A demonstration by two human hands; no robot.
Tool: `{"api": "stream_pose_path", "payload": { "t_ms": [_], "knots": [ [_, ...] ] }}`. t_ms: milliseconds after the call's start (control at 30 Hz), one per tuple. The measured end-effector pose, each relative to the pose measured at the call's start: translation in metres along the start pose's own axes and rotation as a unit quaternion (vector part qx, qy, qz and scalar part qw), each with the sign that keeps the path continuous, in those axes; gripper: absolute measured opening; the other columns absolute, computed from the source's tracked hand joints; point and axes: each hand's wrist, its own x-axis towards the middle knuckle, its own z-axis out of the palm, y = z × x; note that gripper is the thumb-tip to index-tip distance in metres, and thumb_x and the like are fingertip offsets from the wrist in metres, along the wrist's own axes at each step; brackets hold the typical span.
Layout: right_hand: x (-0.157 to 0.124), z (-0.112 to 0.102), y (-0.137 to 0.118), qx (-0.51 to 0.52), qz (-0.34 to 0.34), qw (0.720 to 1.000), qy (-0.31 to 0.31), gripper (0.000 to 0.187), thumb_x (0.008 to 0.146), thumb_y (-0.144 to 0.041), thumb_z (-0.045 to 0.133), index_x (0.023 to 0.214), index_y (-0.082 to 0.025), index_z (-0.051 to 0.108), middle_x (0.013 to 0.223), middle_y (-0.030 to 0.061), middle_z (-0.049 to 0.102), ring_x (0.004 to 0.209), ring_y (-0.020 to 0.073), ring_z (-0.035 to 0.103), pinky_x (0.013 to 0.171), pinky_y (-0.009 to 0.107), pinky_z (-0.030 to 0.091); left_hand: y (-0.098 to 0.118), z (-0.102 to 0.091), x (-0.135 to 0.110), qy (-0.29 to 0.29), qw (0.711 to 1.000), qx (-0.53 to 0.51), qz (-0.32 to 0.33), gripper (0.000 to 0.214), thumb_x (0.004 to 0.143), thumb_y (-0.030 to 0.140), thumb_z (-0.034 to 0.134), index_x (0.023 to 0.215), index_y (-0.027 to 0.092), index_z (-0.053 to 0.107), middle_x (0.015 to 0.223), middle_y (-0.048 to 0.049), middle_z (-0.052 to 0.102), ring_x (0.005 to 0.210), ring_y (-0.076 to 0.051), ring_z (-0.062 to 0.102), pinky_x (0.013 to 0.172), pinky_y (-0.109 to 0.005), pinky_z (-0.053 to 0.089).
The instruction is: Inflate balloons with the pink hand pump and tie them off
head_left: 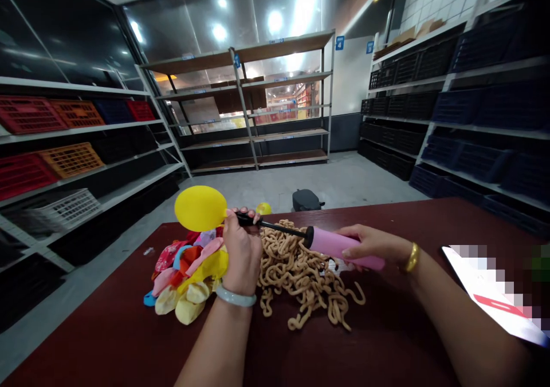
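Note:
A pink hand balloon pump [329,242] spans the space between my two hands, its black rod drawn out of the barrel. My left hand [243,249] is closed around the black end of the pump, where the neck of a partly inflated yellow balloon [200,208] meets it. My right hand [370,245] wraps round the pink barrel. Below my hands, a heap of tan, squiggly rope-like pieces [301,284] lies on the table. Beside my left wrist rests a pile of limp balloons [189,275] in several colours.
The dark red table [107,330] has a phone-like slab with a bright screen [485,295] at its right. Past the far edge, a dark bag-like object [307,200] and another yellow balloon [263,208] are on the floor. Shelves [253,126] with crates [71,159] stand around.

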Motion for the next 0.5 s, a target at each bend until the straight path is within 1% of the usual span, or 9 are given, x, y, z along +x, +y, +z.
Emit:
{"api": "stream_pose_path", "payload": {
  "t_ms": [133,233,300,367,433,500],
  "knots": [
    [0.007,0.011,-0.006,-0.051,-0.050,0.997,0.022,0.055,0.074,-0.044,0.071,0.121,-0.016,0.063,0.101,0.0050,0.068,0.084,0.0197,0.064,0.070,0.029,0.052,-0.029,0.012,-0.030,-0.017,0.999,0.003,-0.034,0.022,0.083,0.034,0.066,0.082,0.019,0.049,0.072,0.0005,0.052,0.063,-0.012,0.053,0.057,-0.024,0.042],
    [0.014,0.022,-0.008,-0.061,-0.069,0.995,0.035,0.063,0.076,-0.045,0.070,0.130,-0.018,0.056,0.107,0.0061,0.066,0.088,0.0212,0.063,0.074,0.030,0.052,-0.040,0.023,-0.051,-0.033,0.998,0.012,-0.057,0.023,0.084,0.036,0.065,0.083,0.019,0.049,0.074,0.0006,0.051,0.062,-0.011,0.052,0.059,-0.025,0.044],
    [0.019,0.031,-0.008,-0.077,-0.083,0.993,0.046,0.067,0.076,-0.045,0.071,0.134,-0.019,0.052,0.114,0.0068,0.065,0.094,0.0227,0.063,0.077,0.031,0.051,-0.040,0.027,-0.057,-0.038,0.997,0.020,-0.061,0.023,0.084,0.035,0.065,0.083,0.019,0.049,0.074,0.0006,0.051,0.063,-0.011,0.052,0.060,-0.025,0.044],
    [0.023,0.038,-0.006,-0.095,-0.088,0.990,0.063,0.071,0.073,-0.045,0.073,0.135,-0.021,0.051,0.118,0.0066,0.063,0.098,0.0237,0.061,0.081,0.032,0.050,-0.036,0.028,-0.055,-0.035,0.997,0.035,-0.061,0.022,0.083,0.033,0.065,0.082,0.019,0.049,0.073,0.0005,0.051,0.062,-0.011,0.051,0.058,-0.023,0.043],
    [0.025,0.042,-0.006,-0.110,-0.085,0.987,0.077,0.073,0.070,-0.044,0.076,0.135,-0.023,0.051,0.117,0.0060,0.063,0.099,0.0235,0.061,0.081,0.032,0.050,-0.026,0.026,-0.046,-0.031,0.996,0.050,-0.061,0.021,0.084,0.032,0.064,0.082,0.018,0.049,0.072,0.0005,0.050,0.061,-0.011,0.051,0.054,-0.022,0.041],
    [0.024,0.037,-0.005,-0.123,-0.082,0.987,0.061,0.071,0.069,-0.042,0.077,0.133,-0.023,0.052,0.117,0.0056,0.063,0.099,0.0227,0.061,0.081,0.031,0.050,-0.014,0.022,-0.033,-0.029,0.996,0.056,-0.056,0.019,0.088,0.032,0.059,0.080,0.018,0.049,0.070,0.0007,0.049,0.060,-0.011,0.050,0.053,-0.022,0.040]
  ]
}}
